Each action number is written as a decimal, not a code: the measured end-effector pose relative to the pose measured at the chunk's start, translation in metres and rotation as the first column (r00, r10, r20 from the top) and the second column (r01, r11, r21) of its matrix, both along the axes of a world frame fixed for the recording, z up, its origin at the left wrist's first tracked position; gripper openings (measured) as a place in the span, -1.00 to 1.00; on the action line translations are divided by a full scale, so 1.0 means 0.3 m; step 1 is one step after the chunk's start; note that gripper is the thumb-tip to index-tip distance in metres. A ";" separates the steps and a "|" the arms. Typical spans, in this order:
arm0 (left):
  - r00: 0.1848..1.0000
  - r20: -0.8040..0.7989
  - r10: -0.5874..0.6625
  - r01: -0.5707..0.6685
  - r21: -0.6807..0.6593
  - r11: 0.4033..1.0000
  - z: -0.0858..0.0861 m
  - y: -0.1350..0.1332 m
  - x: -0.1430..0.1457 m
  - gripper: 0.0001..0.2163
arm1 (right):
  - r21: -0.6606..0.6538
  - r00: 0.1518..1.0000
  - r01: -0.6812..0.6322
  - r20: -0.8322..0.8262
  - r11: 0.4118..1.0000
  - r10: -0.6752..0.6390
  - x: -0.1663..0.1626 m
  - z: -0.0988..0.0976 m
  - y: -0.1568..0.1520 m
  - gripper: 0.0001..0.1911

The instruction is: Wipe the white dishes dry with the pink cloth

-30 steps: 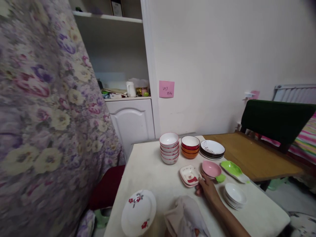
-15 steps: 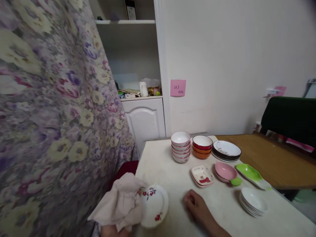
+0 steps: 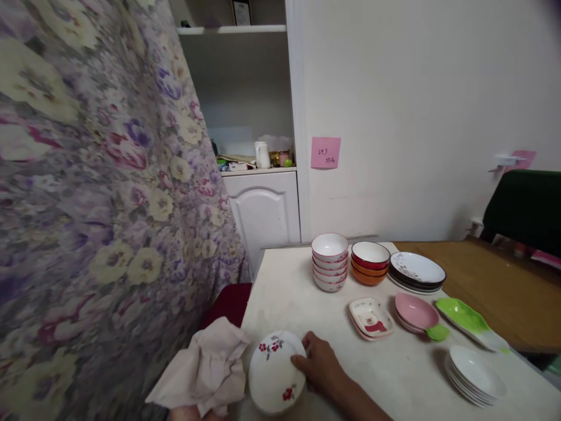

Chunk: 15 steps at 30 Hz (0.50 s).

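My right hand (image 3: 322, 368) rests on the table with its fingers curled against the right rim of a white plate with red flowers (image 3: 274, 377), which lies at the table's near left edge. My left hand (image 3: 186, 414) shows only at the bottom edge, closed on a crumpled pale pink cloth (image 3: 204, 368) that hangs beside the plate's left side. The fingers of the left hand are mostly hidden under the cloth.
On the cream table (image 3: 284, 292) stand a stack of white bowls (image 3: 329, 262), red and orange bowls (image 3: 370, 262), dark-rimmed plates (image 3: 417, 270), a small square dish (image 3: 371, 317), pink dishes (image 3: 416, 311), a green tray (image 3: 468, 320) and small white saucers (image 3: 475, 380). A floral curtain (image 3: 87, 204) hangs left.
My right hand left the small square dish and moved left to the flowered plate's rim. The left hand carried the cloth from the table's middle to the plate's left side. The view panned left.
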<state>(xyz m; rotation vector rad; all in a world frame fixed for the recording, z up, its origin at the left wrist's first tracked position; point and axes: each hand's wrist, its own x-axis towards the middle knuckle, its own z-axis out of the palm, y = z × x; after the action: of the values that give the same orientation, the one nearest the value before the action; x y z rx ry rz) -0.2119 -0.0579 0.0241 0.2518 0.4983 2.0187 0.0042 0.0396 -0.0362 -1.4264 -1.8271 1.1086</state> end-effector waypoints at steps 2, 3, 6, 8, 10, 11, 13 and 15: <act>0.995 0.023 0.097 -0.095 -0.101 0.990 0.016 -0.004 0.002 -0.76 | 0.004 0.999 -0.032 0.010 0.999 0.032 0.001 0.006 -0.006 -0.86; 0.990 0.030 0.140 -0.135 -0.141 0.981 0.022 -0.005 0.003 -0.75 | 0.008 0.999 -0.044 0.014 0.999 0.044 0.002 0.008 -0.009 -0.87; 0.983 0.035 0.178 -0.170 -0.163 0.972 0.034 -0.003 0.001 -0.73 | 0.022 0.998 -0.066 0.026 0.998 0.065 -0.001 0.011 -0.018 -0.88; 0.986 0.016 0.166 -0.161 -0.157 0.974 0.034 0.001 0.000 -0.74 | 0.020 0.996 -0.077 0.035 0.997 0.077 -0.009 0.011 -0.027 -0.87; 0.989 -0.018 0.150 -0.150 -0.177 0.973 0.028 0.004 0.000 -0.76 | 0.013 0.994 -0.097 0.044 0.995 0.096 -0.020 0.013 -0.038 -0.85; 0.988 -0.035 0.149 -0.153 -0.189 0.970 0.023 0.005 0.000 -0.77 | 0.011 0.993 -0.111 0.048 0.994 0.110 -0.025 0.015 -0.043 -0.84; 0.988 -0.060 0.143 -0.153 -0.202 0.967 0.010 0.004 0.000 -0.77 | 0.015 0.989 -0.139 0.058 0.990 0.137 -0.031 0.021 -0.053 -0.81; 0.985 -0.071 0.158 -0.170 -0.214 0.962 -0.006 0.002 -0.001 -0.77 | 0.033 0.985 -0.157 0.079 0.987 0.154 -0.031 0.028 -0.060 -0.79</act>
<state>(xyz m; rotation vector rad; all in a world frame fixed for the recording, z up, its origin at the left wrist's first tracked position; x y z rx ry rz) -0.2122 -0.0574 0.0224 0.1325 0.7934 2.0995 -0.0052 0.0217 -0.0278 -1.3396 -2.0321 1.1000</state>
